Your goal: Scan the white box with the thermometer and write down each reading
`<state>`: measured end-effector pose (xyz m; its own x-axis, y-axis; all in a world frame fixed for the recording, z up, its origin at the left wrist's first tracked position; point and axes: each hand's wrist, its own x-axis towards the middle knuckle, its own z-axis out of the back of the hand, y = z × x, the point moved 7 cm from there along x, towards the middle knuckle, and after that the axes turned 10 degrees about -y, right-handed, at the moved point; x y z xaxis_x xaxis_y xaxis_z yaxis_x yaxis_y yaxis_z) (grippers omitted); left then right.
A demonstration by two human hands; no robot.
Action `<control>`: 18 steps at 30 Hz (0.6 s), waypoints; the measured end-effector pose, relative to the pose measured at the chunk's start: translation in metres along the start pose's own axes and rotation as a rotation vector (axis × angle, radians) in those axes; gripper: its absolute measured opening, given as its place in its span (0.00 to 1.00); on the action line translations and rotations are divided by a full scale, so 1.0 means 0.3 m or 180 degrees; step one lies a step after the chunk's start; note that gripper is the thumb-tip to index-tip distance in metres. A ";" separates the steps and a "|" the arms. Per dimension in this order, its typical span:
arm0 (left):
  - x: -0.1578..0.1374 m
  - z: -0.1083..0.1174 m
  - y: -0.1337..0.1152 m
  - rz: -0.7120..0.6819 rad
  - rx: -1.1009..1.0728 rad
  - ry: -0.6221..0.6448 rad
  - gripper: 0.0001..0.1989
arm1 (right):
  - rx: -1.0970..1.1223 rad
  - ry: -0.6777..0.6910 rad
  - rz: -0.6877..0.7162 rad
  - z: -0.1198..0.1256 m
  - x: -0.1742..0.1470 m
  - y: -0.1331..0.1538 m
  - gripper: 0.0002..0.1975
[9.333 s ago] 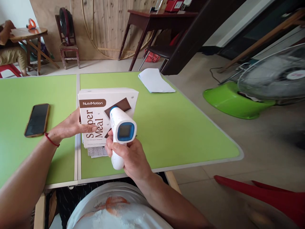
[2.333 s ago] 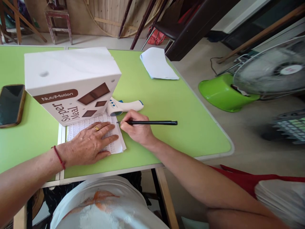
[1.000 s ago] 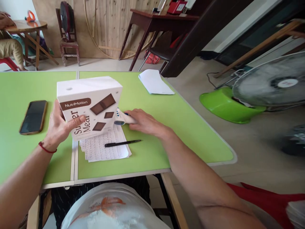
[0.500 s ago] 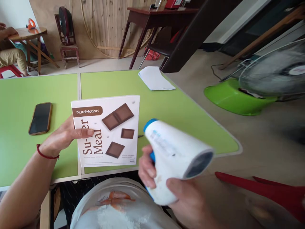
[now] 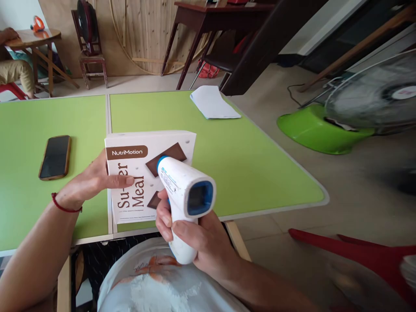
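Note:
My left hand (image 5: 92, 180) grips a white NutriMotion box (image 5: 130, 171) by its left edge, thumb across the front. The box stands upright over the table near its front edge, its printed face with chocolate pieces turned toward me. Wrapped round the handle of a white and blue infrared thermometer (image 5: 185, 186) is my right hand (image 5: 191, 229). The thermometer's blue nose overlaps the box's front in view; whether they touch I cannot tell. Its dark screen faces back toward me. The lower right of the box is hidden behind the thermometer and my fingers.
On the green table (image 5: 260, 177) lie a phone (image 5: 56, 157) at left and white papers (image 5: 215, 102) at the far edge. A fan (image 5: 373, 95) and a green stool (image 5: 312, 130) stand at right, a red chair (image 5: 357, 251) lower right. Another person's leg (image 5: 17, 73) shows far left.
My right hand has brought the thermometer left, in front of the box, and its screen now faces me more squarely. The box has shifted slightly right in view.

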<state>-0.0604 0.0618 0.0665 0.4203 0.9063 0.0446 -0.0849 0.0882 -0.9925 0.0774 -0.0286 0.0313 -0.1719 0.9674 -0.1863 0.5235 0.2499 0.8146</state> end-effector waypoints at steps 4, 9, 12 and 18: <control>0.000 -0.010 -0.011 -0.0019 0.0004 0.0062 0.29 | 0.0099 0.0065 0.0042 -0.006 -0.002 -0.006 0.13; 0.005 -0.015 -0.022 -0.0064 -0.0015 0.0054 0.27 | 0.0198 0.0081 0.0017 -0.014 0.005 -0.008 0.13; 0.004 -0.019 -0.029 -0.0040 -0.0041 0.0065 0.28 | 0.0093 0.0075 -0.0032 -0.011 0.008 -0.018 0.12; 0.001 -0.021 -0.033 0.0023 -0.0071 0.0094 0.27 | -0.0023 0.0054 0.0005 -0.006 0.009 -0.022 0.13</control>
<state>-0.0537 0.0586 0.0757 0.4461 0.8943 0.0342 -0.0681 0.0720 -0.9951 0.0720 -0.0278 0.0263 -0.1852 0.9669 -0.1756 0.5176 0.2479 0.8189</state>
